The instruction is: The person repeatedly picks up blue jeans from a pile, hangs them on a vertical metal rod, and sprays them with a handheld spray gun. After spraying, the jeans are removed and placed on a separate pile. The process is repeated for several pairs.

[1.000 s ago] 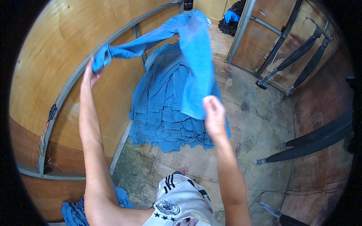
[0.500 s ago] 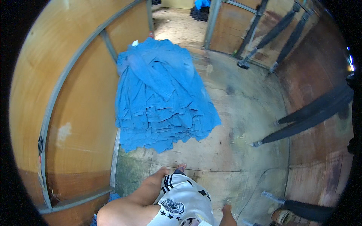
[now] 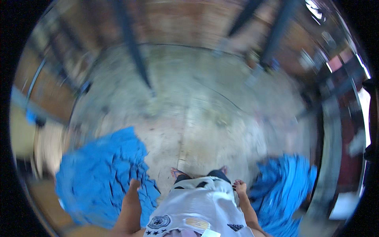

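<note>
My left hand [image 3: 135, 184] hangs in front of a wide pile of blue garments [image 3: 100, 173] on the floor at my left. Its fingers are small and smeared by motion, and I see nothing held in it. Beside my right hip is my right hand [image 3: 239, 186], its fingers loosely bent and a little apart, with nothing in it. Just right of that hand lies a second heap of blue garments [image 3: 282, 189], blurred. Neither hand clearly touches the cloth.
Stained concrete floor [image 3: 169, 118] stretches ahead, crossed by a thin dark cable [image 3: 225, 98]. Dark wrapped poles [image 3: 134, 51] stand along the brown wall [image 3: 173, 23]. A doorway [image 3: 49, 146] shows at the far left, and a pale ledge or beam [image 3: 331, 154] runs along the right.
I have turned sharply to the right. The blue pile that lay ahead is now at my left, a second heap shows at my right, and both arms hang in view.
</note>
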Demonstrator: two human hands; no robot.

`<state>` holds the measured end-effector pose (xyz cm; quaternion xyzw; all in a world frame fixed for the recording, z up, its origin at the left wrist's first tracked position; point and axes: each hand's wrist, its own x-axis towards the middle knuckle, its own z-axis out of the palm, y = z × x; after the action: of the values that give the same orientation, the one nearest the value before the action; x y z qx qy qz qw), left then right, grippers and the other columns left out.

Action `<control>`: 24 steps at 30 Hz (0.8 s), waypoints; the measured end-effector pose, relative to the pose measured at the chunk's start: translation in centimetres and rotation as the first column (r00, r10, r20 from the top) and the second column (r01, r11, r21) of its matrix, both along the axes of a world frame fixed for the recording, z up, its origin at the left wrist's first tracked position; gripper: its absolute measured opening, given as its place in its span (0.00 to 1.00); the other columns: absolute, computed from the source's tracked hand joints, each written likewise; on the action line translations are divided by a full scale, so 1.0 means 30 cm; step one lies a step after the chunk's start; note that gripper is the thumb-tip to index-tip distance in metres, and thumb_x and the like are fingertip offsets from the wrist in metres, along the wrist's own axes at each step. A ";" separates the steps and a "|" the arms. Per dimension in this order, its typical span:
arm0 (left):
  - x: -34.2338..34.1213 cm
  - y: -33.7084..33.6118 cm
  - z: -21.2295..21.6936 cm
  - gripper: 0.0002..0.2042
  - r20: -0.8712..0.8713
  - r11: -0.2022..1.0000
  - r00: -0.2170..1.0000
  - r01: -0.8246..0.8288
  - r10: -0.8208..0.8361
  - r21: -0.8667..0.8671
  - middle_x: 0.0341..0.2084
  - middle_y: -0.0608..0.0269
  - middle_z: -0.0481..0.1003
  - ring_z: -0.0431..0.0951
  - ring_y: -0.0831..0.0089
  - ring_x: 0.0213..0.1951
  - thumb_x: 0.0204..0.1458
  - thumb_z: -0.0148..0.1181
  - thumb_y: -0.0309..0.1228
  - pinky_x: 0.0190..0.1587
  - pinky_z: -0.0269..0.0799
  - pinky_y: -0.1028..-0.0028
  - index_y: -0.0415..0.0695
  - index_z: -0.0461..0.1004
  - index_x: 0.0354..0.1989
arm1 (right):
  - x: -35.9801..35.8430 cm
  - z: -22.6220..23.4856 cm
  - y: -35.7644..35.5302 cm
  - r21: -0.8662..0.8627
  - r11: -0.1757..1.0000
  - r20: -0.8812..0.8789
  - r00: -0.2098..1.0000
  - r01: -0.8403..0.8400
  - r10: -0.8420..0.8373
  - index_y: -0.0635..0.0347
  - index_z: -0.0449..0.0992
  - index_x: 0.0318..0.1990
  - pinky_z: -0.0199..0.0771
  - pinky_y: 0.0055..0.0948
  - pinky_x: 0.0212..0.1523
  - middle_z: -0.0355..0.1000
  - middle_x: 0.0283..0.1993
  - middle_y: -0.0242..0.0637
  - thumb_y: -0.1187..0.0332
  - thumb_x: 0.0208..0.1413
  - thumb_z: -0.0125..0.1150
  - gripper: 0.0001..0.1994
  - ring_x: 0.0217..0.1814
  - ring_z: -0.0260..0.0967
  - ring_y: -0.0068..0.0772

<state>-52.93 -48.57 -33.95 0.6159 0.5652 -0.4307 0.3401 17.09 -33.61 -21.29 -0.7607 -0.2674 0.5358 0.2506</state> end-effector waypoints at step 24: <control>2.345 1.290 0.803 0.15 0.787 0.866 0.471 -0.476 0.398 -0.153 0.37 0.64 0.79 0.73 0.80 0.28 0.68 0.51 0.35 0.31 0.69 0.80 0.41 0.72 0.56 | 1.646 -0.087 -0.287 0.065 0.880 0.834 0.458 0.471 -0.307 0.64 0.74 0.48 0.76 0.48 0.47 0.73 0.46 0.56 0.68 0.57 0.57 0.14 0.49 0.75 0.55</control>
<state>17.42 -9.88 -9.87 0.5906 0.5082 0.0178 0.6266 66.46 -42.22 -23.91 -0.9798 -0.1232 0.0654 0.1436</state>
